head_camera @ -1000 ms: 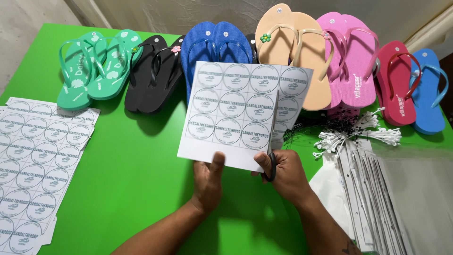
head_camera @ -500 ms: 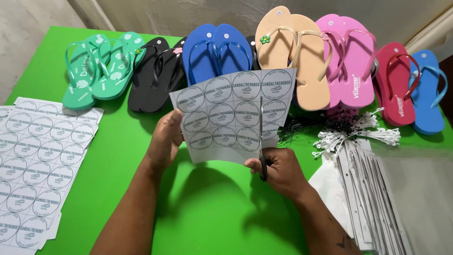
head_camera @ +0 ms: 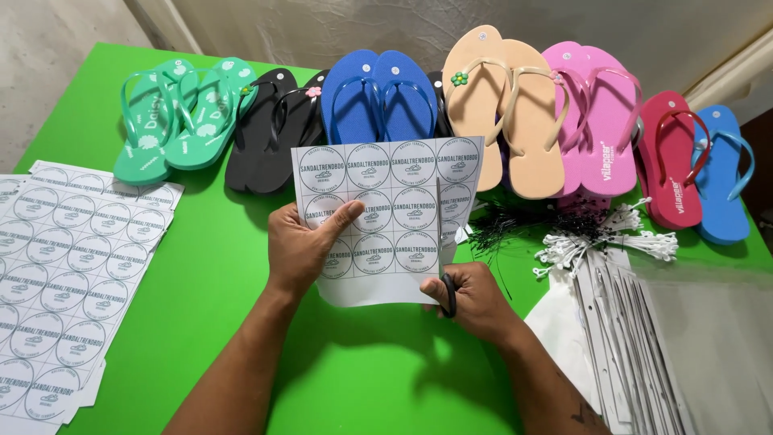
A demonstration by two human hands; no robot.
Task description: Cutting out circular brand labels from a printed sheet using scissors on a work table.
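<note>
In the middle of the frame the left hand point(head_camera: 302, 246) grips a white paper sheet printed with a grid of round grey labels point(head_camera: 385, 211), thumb laid across its front and the other fingers hidden behind it, so the sheet stands upright above the bright green table top point(head_camera: 217, 274). Just below and to the right, the right hand point(head_camera: 475, 300) is closed around the dark handles of a pair of scissors point(head_camera: 448, 292), whose thin blade runs up into the sheet along a line between two columns of labels; a narrow strip of the sheet on the right side looks partly separated from the rest. At the left edge of the frame lies a stack of further white label sheets point(head_camera: 60, 278), flat on the table. Along the top, a row of rubber flip-flop pairs rests side by side: green point(head_camera: 181, 117), black point(head_camera: 270, 129), blue point(head_camera: 378, 97), beige point(head_camera: 503, 113), pink point(head_camera: 600, 117), red point(head_camera: 672, 161) and a lighter blue pair point(head_camera: 725, 173) at the far right. Right of centre, beside the right hand, sits a loose bunch of thin black and white plastic tag fasteners point(head_camera: 580, 238), and in the lower right a fanned pile of clear plastic bags with white header strips point(head_camera: 644, 338) lies on the table.
</note>
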